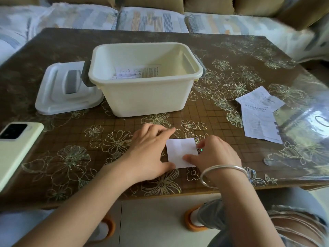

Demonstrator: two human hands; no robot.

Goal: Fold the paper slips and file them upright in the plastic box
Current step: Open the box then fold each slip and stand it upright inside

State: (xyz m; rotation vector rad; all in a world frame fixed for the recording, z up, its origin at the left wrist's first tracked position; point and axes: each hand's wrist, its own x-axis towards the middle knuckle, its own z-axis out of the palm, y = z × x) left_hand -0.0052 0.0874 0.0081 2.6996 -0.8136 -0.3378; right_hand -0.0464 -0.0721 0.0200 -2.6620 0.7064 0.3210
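Observation:
A small white folded paper slip [179, 150] lies flat on the table near the front edge. My left hand [149, 148] rests on its left edge, fingers spread and fairly straight. My right hand [215, 154] presses on its right side, thumb lying across the lower corner. Behind them stands the cream plastic box [124, 97], open, with several printed slips [137, 72] inside. Two unfolded printed slips [258, 114] lie overlapping on the table to the right.
The box's pale lid [58, 100] lies flat left of the box. A pale green phone [16, 145] lies at the table's left edge. The brown table [71, 157] has a glossy floral cover. A sofa [151, 20] runs behind the table.

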